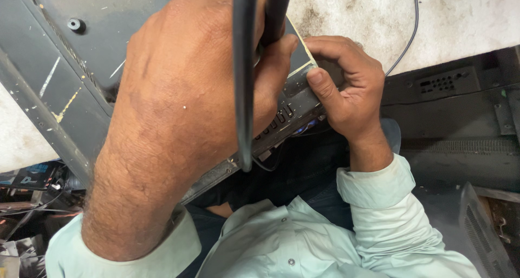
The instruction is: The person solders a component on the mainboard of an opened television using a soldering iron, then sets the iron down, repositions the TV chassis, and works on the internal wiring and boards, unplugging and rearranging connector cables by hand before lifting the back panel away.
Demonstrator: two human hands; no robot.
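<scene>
Black plastic back panel [81,67] of a flat screen lies tilted across the pale workbench [368,23]. The left hand [184,94] clenches a dark tool handle [245,77] over its port strip [287,115]. The right hand [346,88] pinches the panel's metal edge beside those ports.

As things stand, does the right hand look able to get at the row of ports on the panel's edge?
Probably yes: the right hand already grips the panel's edge just above the ports, which lie uncovered beside its thumb; the left hand crowds the other side.
</scene>
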